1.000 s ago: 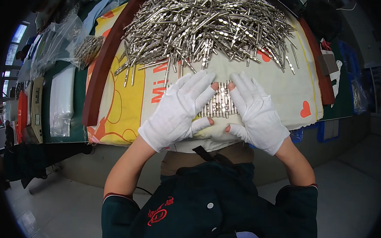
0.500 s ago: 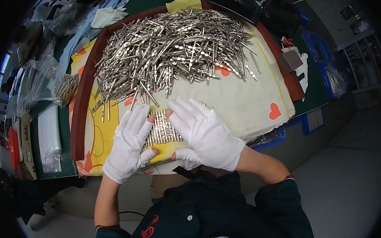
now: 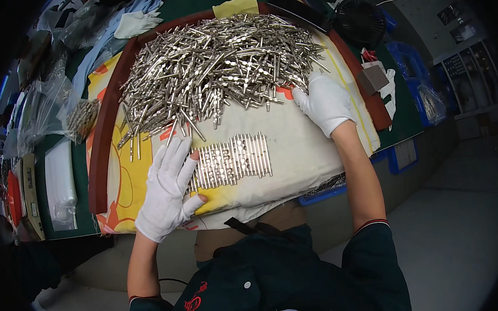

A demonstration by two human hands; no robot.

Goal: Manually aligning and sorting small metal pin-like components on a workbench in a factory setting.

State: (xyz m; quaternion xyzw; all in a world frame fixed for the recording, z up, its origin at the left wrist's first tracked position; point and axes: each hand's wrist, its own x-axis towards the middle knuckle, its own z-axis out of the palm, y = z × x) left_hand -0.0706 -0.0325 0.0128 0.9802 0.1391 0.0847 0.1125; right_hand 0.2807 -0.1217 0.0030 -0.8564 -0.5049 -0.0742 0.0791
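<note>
A row of slim shiny metal rods (image 3: 232,159) lies side by side on the cloth in front of me. My left hand (image 3: 169,188), in a white glove with bare thumb and fingertip, rests open along the row's left end, fingers stretched out. Farther back is a large heap of similar metal rods (image 3: 216,67), jumbled in all directions. At the heap's right edge is my right hand (image 3: 326,102), also gloved in white. Its thumb stands apart from the fingers, which bend down by the rods; their tips are partly hidden. No rod shows in its grasp.
A patterned cloth (image 3: 302,147) covers the work surface, with dark red wooden rails (image 3: 105,146) bordering it. At right lie a brown block (image 3: 373,80) and a black fan (image 3: 360,23). Plastic bags (image 3: 46,110) and a white plastic-wrapped stack (image 3: 61,179) are at left. Blue trays (image 3: 404,156) sit lower right.
My right hand has left the row and moved up and right to the heap's edge, uncovering the row's right part. My left hand has stayed beside the row.
</note>
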